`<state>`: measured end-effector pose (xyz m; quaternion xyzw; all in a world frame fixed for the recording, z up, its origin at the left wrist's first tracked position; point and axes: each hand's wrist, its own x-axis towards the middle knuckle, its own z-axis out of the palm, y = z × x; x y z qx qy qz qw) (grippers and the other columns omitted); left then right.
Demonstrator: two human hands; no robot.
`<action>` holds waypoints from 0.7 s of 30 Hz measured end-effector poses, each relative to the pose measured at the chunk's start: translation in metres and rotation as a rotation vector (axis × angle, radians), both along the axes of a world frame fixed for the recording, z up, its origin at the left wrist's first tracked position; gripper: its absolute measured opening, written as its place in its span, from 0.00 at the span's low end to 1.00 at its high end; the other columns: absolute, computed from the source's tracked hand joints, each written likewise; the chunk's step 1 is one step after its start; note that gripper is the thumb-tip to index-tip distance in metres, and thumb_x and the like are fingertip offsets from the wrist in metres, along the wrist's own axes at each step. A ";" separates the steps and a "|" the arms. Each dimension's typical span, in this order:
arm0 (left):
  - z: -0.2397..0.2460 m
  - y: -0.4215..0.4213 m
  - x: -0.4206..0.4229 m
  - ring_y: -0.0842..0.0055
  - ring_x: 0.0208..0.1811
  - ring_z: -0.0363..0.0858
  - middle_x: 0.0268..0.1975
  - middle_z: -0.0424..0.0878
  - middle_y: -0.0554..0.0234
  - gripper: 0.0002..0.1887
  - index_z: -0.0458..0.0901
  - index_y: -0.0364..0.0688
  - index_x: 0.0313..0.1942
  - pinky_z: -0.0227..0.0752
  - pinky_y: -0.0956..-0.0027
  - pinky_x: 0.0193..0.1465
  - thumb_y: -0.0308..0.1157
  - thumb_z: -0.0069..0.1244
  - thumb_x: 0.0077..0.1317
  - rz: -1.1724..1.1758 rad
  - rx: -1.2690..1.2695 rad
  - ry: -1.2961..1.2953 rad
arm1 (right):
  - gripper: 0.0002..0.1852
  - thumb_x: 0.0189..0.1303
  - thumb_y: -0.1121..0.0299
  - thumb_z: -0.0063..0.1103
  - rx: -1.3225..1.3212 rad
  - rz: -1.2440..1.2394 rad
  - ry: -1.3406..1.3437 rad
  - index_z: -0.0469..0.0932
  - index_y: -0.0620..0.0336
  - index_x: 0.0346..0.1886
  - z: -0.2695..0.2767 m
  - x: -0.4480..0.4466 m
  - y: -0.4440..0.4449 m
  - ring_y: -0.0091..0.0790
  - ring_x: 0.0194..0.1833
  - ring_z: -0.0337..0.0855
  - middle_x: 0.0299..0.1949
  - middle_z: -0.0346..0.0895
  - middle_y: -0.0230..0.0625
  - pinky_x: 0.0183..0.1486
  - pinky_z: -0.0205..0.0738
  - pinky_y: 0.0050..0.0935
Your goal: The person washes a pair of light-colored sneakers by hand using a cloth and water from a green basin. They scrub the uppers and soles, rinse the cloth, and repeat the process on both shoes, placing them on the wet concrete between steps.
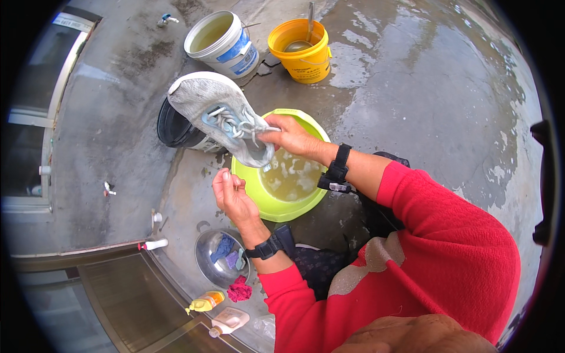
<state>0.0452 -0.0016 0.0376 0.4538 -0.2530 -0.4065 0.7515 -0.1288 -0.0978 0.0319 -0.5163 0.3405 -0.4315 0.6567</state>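
Note:
My right hand [287, 137] grips a wet light-grey canvas shoe [212, 106] by its opening near the heel, with the toe pointing up and left. White laces are tied over its pale-blue tongue, and dark stains mark the fabric. Below the heel, my left hand [232, 194] is raised with its fingers curled; nothing shows in it, and it does not touch the shoe. Under both hands sits a yellow-green plastic basin [293, 212] holding cloudy, yellowish water with patches of foam.
A white bucket [238, 48] of liquid, a yellow bucket [309, 66] with a metal-handled ladle [298, 46] and a black bucket [170, 125] stand beyond. Lower left are a metal bowl [205, 260] with cloths, a pink cloth [239, 289], bottles [207, 302] and a wall tap [109, 189].

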 end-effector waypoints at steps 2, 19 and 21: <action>-0.006 -0.001 0.008 0.86 0.31 0.70 0.34 0.75 0.70 0.12 0.76 0.36 0.49 0.65 0.79 0.35 0.21 0.50 0.66 0.027 0.068 -0.167 | 0.18 0.64 0.61 0.65 0.007 -0.025 0.032 0.77 0.61 0.53 0.002 -0.003 0.001 0.27 0.42 0.82 0.43 0.82 0.34 0.42 0.78 0.28; -0.017 -0.007 0.010 0.57 0.68 0.70 0.66 0.70 0.38 0.25 0.64 0.26 0.66 0.62 0.57 0.73 0.21 0.45 0.70 -0.293 0.094 -0.020 | 0.18 0.66 0.61 0.62 -0.030 0.022 -0.118 0.77 0.62 0.53 0.016 -0.016 0.003 0.25 0.43 0.80 0.44 0.82 0.33 0.41 0.76 0.27; -0.013 -0.005 0.013 0.57 0.67 0.71 0.65 0.71 0.38 0.24 0.65 0.27 0.65 0.63 0.56 0.73 0.21 0.45 0.70 -0.286 0.105 0.061 | 0.18 0.66 0.60 0.62 -0.007 0.015 -0.137 0.77 0.61 0.53 0.016 -0.015 0.002 0.25 0.43 0.80 0.44 0.82 0.32 0.41 0.76 0.28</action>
